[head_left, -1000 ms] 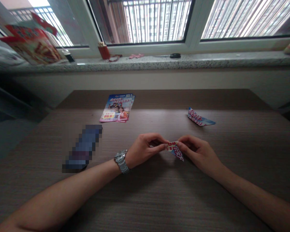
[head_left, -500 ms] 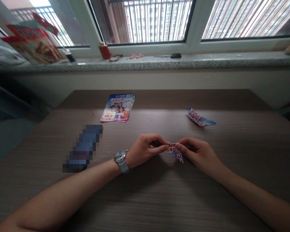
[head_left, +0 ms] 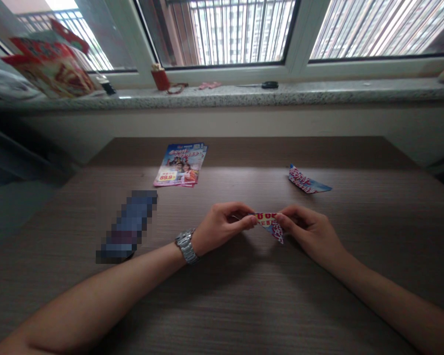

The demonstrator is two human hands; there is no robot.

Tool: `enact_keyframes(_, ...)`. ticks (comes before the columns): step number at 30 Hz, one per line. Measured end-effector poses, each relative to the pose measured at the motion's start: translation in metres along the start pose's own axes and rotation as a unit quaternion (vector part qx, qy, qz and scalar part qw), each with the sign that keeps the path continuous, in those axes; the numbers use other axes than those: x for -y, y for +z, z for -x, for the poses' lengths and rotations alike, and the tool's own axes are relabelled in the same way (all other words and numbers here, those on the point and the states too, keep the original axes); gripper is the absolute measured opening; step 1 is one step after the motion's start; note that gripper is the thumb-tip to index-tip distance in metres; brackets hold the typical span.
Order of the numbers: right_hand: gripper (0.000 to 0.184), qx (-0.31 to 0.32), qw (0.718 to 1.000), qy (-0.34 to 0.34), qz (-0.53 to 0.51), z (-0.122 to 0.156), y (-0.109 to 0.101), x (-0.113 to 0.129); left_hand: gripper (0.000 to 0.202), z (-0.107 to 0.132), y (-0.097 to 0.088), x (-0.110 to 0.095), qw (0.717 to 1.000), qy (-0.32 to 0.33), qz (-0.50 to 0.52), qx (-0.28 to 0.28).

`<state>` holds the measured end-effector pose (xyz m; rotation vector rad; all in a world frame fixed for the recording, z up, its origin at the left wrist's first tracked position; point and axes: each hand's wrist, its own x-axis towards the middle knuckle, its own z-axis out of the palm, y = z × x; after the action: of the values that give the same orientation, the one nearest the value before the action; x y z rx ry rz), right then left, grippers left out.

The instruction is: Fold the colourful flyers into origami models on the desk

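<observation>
Between my hands is a small folded paper flyer (head_left: pixel 270 223), printed in red, yellow and blue, with a pointed corner hanging down on its right. My left hand (head_left: pixel 225 228), with a metal watch (head_left: pixel 187 245) on the wrist, pinches its left end between thumb and fingers. At the right end, the thumb and fingers of my right hand (head_left: pixel 311 229) grip it too. The flyer is raised a little above the wooden table (head_left: pixel 237 305). Beyond my right hand lies another folded paper piece (head_left: pixel 308 182), blue with red and white print.
A stack of flyers (head_left: pixel 181 165) lies toward the back left. Nearer, left of my watch, rests a blurred-out phone-like object (head_left: pixel 128 227). On the windowsill (head_left: pixel 225 97) are a red food bag (head_left: pixel 55 69), a small red container (head_left: pixel 160 79) and black-handled scissors (head_left: pixel 269 85).
My right hand has shifted slightly right, away from my left. More of the folded flyer's printed face shows between them, and its top edge is straighter. The other things have stayed put.
</observation>
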<state>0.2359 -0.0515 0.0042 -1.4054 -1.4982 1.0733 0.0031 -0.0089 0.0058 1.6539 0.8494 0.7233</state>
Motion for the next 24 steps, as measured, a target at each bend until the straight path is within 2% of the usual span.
enact_keyframes(13, 0.032, 0.009, 1.0, -0.004, 0.003, 0.0014, 0.0007, 0.0003, 0.029, -0.0005, -0.0004, -0.0003, 0.998, -0.009, 0.062, 0.024)
enact_keyframes(24, 0.032, 0.013, 1.0, -0.013, 0.012, -0.0004, 0.0015, -0.0025, 0.03, -0.0013, -0.0006, -0.0007, 0.998, -0.032, 0.046, 0.029)
